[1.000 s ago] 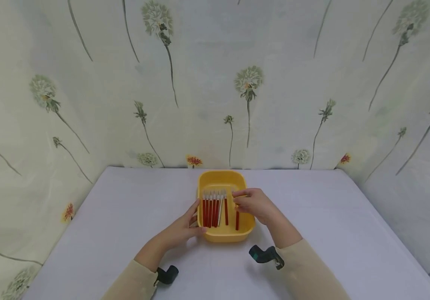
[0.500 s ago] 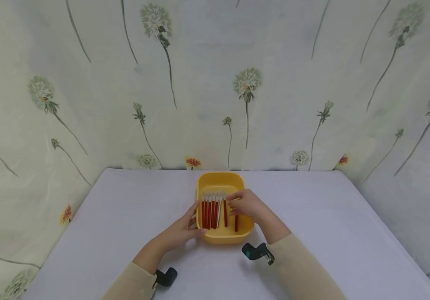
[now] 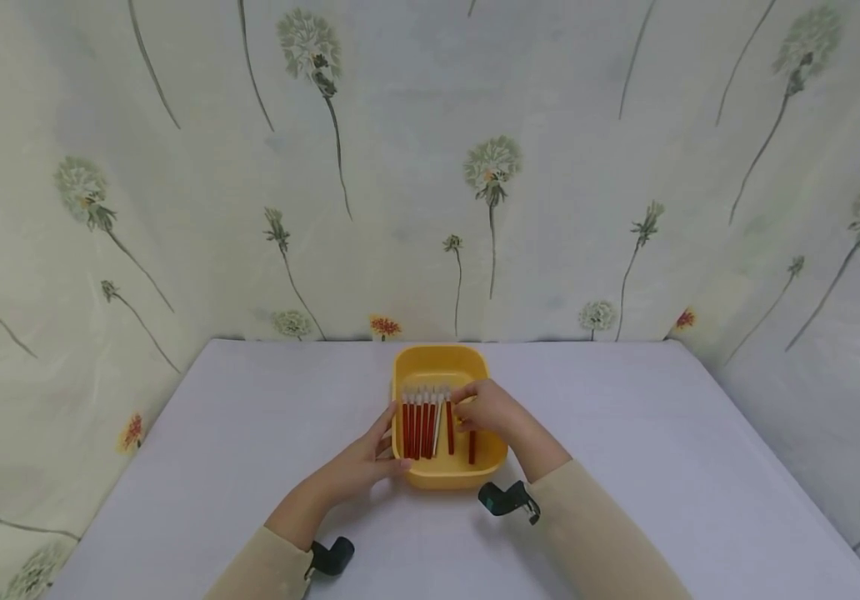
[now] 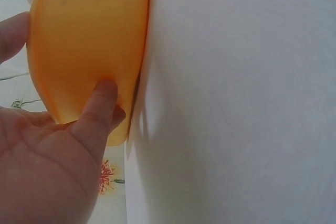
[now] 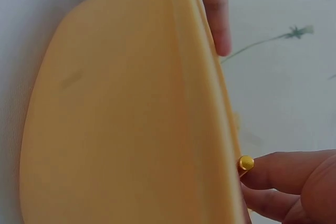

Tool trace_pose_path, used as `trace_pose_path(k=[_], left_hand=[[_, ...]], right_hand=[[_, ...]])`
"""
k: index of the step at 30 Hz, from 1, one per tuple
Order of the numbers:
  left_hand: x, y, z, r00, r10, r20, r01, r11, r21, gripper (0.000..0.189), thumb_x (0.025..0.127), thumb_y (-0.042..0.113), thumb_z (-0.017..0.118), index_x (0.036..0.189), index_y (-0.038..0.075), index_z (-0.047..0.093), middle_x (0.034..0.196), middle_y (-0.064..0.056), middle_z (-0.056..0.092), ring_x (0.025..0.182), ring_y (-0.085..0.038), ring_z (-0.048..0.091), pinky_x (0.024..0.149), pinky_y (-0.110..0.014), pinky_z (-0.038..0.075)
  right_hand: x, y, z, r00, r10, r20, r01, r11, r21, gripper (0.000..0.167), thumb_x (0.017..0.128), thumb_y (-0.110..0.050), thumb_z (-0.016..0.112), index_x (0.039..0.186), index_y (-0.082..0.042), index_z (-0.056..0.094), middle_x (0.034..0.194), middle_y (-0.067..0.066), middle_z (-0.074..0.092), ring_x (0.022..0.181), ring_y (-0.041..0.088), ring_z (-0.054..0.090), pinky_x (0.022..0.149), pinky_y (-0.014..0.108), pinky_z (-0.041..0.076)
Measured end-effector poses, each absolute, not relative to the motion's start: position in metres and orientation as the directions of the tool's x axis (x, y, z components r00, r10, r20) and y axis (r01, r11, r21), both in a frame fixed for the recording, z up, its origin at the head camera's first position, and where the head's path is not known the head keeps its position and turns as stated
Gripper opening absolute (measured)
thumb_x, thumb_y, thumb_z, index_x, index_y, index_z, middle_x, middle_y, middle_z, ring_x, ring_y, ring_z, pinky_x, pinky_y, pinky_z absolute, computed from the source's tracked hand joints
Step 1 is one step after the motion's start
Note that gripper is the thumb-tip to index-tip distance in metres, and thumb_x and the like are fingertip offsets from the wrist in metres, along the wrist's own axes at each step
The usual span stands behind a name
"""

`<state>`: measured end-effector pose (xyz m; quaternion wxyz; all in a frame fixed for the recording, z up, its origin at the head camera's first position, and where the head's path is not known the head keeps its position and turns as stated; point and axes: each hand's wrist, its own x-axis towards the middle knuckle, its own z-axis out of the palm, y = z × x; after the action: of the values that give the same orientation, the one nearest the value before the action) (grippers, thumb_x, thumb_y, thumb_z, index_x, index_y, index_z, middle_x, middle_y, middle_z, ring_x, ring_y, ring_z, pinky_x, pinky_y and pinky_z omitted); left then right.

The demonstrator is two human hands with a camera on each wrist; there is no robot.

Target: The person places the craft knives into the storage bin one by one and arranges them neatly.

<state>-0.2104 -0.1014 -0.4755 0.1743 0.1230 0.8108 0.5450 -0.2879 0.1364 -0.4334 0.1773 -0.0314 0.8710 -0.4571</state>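
Observation:
A yellow plastic tray stands on the table. Inside lies a row of slim red sticks with pale pointed tips, plus a white one among them; their exact kind is unclear. My left hand grips the tray's left side, thumb at the near rim, fingers against the outer wall. Over the tray's right half, my right hand pinches a slim gold-ended stick between finger and thumb; most of it is hidden. Below that hand a separate red stick lies in the tray, its upper part covered.
A white-covered table surrounds the tray. Behind it rises a pale cloth backdrop with printed dandelions. Dark wrist cameras sit at both sleeves.
My right hand has moved left over the tray, close to the row of sticks. The left hand still holds the tray, which stays in place.

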Motion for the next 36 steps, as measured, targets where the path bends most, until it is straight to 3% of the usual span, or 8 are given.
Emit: trace_pose_path(k=[36], left_hand=[[-0.2113,-0.101,-0.476,-0.911,0.387,-0.142,0.022,0.39,0.921,0.097,0.094,0.035,0.07,0.163,0.021,0.004,0.168,-0.009,0.01,0.146,-0.035,0.034,0.116,-0.055,0.029]], right_hand=[[-0.2832,0.1288,-0.4307,-0.942,-0.198,-0.272,0.085,0.642,-0.762,0.027,0.097,-0.004,0.064,0.123,0.004,0.064,0.108,0.016,0.063,0.073,0.02,0.066,0.074,0.035,0.06]])
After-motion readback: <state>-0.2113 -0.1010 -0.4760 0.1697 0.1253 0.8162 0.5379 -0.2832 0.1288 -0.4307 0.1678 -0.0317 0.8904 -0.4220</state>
